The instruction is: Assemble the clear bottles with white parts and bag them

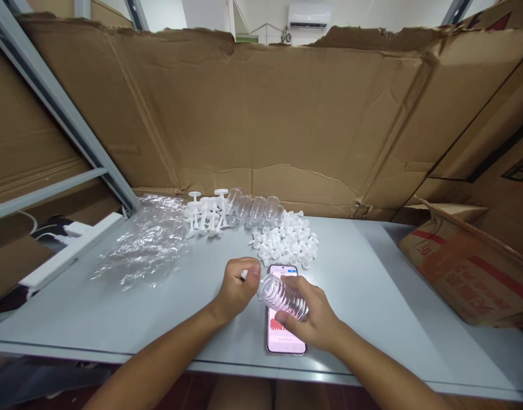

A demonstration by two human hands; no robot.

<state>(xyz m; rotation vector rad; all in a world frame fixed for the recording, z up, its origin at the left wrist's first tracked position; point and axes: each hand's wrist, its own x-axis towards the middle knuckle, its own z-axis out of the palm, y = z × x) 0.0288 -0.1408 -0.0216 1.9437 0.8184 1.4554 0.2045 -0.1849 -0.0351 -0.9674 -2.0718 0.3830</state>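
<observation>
Clear tube in hand: 1, ridged, lying tilted over the phone; can't tell if it touches the screen.
R hand: half curled, thumb on near side, fingers on far side; we've got the clear tube in it.
L hand: nearly a fist, thumb pressed on forefinger; we pinch 1 small white piece, mostly hidden, just beside the tube's open end.
Phone: 1, screen lit, flat on table nr the front edge, partly under our R hand.
Spare tubes: approx 5, clear, overlapping at the back, so we can't be exact.
White plungers: several, heaped L of the spare tubes; too tangled for us to count.
White caps: 1 big pile, dozens, no exact no.; R of and in front of the spare tubes.
Plastic wrap: 1 crumpled heap, clear, L of the plungers.
Power strip: 1, white, far L.
Brown carton: 1, w/ red print, R side of table.
</observation>
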